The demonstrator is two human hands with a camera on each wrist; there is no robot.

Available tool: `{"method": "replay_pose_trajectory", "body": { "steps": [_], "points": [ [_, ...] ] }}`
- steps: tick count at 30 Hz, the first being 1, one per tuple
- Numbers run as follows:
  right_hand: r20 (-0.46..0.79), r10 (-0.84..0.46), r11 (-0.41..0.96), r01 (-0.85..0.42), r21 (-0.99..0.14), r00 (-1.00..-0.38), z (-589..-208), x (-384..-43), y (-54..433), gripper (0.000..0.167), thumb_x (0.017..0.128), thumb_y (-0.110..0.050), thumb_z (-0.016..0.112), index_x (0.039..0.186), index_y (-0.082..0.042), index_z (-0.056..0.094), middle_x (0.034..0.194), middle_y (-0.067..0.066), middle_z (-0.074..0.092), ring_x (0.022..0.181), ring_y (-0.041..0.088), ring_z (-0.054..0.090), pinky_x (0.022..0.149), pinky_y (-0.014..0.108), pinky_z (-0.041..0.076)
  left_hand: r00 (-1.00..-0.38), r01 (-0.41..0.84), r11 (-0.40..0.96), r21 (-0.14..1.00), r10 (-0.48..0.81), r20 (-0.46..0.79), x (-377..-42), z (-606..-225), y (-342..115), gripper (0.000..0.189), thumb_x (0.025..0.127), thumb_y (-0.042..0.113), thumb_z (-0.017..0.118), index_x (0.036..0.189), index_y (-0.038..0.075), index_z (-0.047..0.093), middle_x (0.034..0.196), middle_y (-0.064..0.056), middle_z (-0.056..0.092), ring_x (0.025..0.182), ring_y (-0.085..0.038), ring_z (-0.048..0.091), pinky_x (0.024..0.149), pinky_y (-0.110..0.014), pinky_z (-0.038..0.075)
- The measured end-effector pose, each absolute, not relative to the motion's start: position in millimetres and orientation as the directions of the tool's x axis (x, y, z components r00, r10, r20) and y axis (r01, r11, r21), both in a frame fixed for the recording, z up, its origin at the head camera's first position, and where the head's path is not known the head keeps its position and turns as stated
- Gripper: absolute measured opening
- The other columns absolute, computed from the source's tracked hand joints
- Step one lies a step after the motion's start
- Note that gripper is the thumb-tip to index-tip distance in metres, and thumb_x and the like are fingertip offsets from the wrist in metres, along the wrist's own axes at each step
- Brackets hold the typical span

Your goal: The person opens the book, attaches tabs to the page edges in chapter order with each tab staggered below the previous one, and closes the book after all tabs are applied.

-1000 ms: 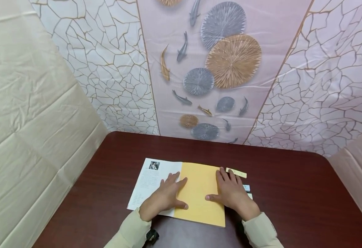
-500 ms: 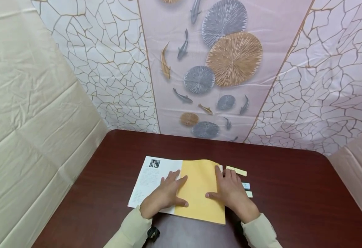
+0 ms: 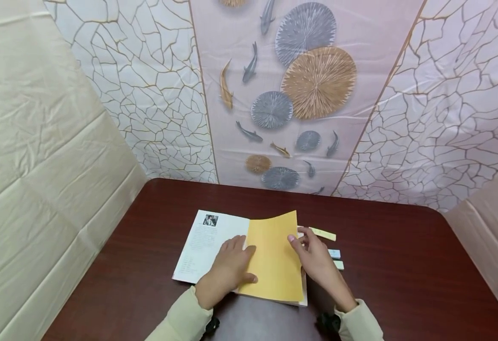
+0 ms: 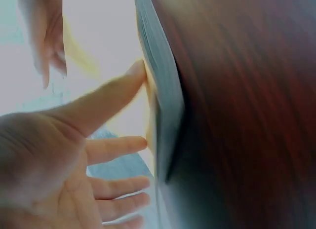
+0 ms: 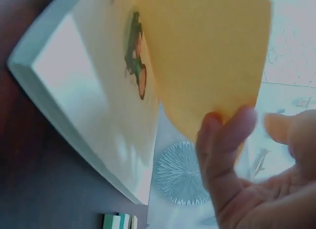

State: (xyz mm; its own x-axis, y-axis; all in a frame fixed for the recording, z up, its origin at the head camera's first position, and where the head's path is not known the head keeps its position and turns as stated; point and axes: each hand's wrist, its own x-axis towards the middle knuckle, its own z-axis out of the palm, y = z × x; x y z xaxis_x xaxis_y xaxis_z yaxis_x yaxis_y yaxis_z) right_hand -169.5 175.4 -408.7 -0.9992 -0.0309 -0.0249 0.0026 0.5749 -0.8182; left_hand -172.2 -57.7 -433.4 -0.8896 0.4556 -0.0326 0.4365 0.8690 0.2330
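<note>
An open book lies on the table, its white left side point(image 3: 195, 255) carrying a small photo and print. On the right side, a yellow page point(image 3: 270, 265) is bent up along its outer edge. My left hand point(image 3: 229, 263) rests spread across the book's inner fold, its thumb on the yellow page near the lower edge in the left wrist view. My right hand point(image 3: 317, 255) holds the page's outer edge, thumb on the upper face and curled fingers point(image 5: 229, 135) against the underside. Beneath shows a pale page with a green and pink drawing point(image 5: 136, 56).
Several small sticky-note pads lie right of the book: a yellow one point(image 3: 323, 234), a blue one point(image 3: 334, 254) and a pale green one point(image 3: 338, 264). The dark red-brown table point(image 3: 393, 265) ends at a patterned cloth wall point(image 3: 274, 142).
My right hand has gone from lying on the yellow page to lifting its outer edge up and leftward, uncovering the page below. The left hand stays on the book.
</note>
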Motion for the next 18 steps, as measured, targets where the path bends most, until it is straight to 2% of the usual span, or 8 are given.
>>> {"method": "replay_pose_trajectory", "body": {
  "steps": [3,4,6,9,11,14,16,18],
  "points": [
    [0.013,-0.081,0.537,-0.054,-0.842,-0.997,-411,-165,171,0.048,0.114,-0.036,0.049,0.146,-0.001,0.057,0.126,0.017,0.07,0.098,0.028,0.071,0.078,0.039,0.059,-0.848,0.528,0.821,0.216,0.525,0.074,-171,-434,-54,0.059,0.077,0.031,0.096,0.128,0.013,0.072,0.135,-0.013,0.063,0.122,-0.03,0.06,0.1,-0.042,0.05],
    [0.041,-0.107,0.529,-0.092,-0.844,-0.993,-412,-164,169,0.046,0.115,-0.035,0.046,0.144,-0.002,0.06,0.128,0.017,0.069,0.108,0.028,0.069,0.084,0.04,0.058,-0.837,0.543,0.794,0.273,0.54,0.091,-173,-435,-53,0.057,0.077,0.024,0.096,0.127,0.012,0.072,0.13,-0.012,0.065,0.115,-0.027,0.062,0.096,-0.039,0.051],
    [0.08,-0.17,0.496,-0.156,-0.854,-0.982,-415,-161,166,0.043,0.116,-0.031,0.041,0.144,-0.005,0.062,0.133,0.016,0.067,0.118,0.032,0.066,0.093,0.047,0.056,-0.835,0.517,0.716,0.468,0.543,0.092,-177,-437,-52,0.057,0.079,0.01,0.092,0.132,0.008,0.07,0.122,-0.011,0.067,0.105,-0.023,0.064,0.089,-0.035,0.053],
    [0.121,-0.259,0.468,-0.234,-0.852,-0.958,-417,-159,160,0.043,0.118,-0.028,0.035,0.147,-0.008,0.061,0.14,0.011,0.064,0.134,0.033,0.058,0.109,0.056,0.046,-0.861,0.363,0.526,0.769,0.504,0.062,-184,-439,-54,0.046,0.091,0.0,0.075,0.136,-0.001,0.066,0.119,-0.012,0.071,0.099,-0.019,0.068,0.084,-0.03,0.055],
    [0.119,-0.292,0.462,-0.249,-0.851,-0.949,-417,-157,157,0.045,0.118,-0.029,0.032,0.148,-0.011,0.06,0.146,0.009,0.061,0.14,0.032,0.052,0.114,0.059,0.04,-0.876,0.226,0.342,0.912,0.481,0.037,-188,-440,-55,0.037,0.1,-0.002,0.059,0.136,-0.007,0.062,0.119,-0.019,0.073,0.098,-0.021,0.071,0.08,-0.029,0.057],
    [0.081,-0.325,0.456,-0.231,-0.86,-0.942,-416,-154,153,0.048,0.119,-0.033,0.028,0.151,-0.014,0.058,0.151,0.008,0.057,0.138,0.032,0.054,0.111,0.059,0.042,-0.894,0.001,0.1,0.995,0.446,-0.044,-190,-438,-54,0.036,0.104,0.001,0.042,0.132,-0.014,0.059,0.119,-0.024,0.073,0.097,-0.02,0.073,0.075,-0.027,0.059],
    [0.054,-0.346,0.455,-0.218,-0.863,-0.937,-415,-153,151,0.05,0.119,-0.034,0.026,0.152,-0.014,0.056,0.154,0.009,0.055,0.133,0.032,0.058,0.108,0.057,0.046,-0.904,-0.12,-0.008,0.993,0.414,-0.106,-189,-436,-54,0.038,0.106,0.008,0.04,0.129,-0.016,0.058,0.114,-0.024,0.073,0.093,-0.018,0.073,0.074,-0.027,0.059],
    [0.028,-0.362,0.45,-0.201,-0.87,-0.932,-416,-152,150,0.051,0.119,-0.036,0.024,0.154,-0.014,0.053,0.157,0.008,0.053,0.126,0.03,0.062,0.105,0.055,0.048,-0.917,-0.18,-0.042,0.983,0.369,-0.152,-189,-434,-53,0.041,0.109,0.018,0.044,0.128,-0.015,0.061,0.11,-0.019,0.075,0.089,-0.014,0.072,0.075,-0.027,0.059]
  ]
}}
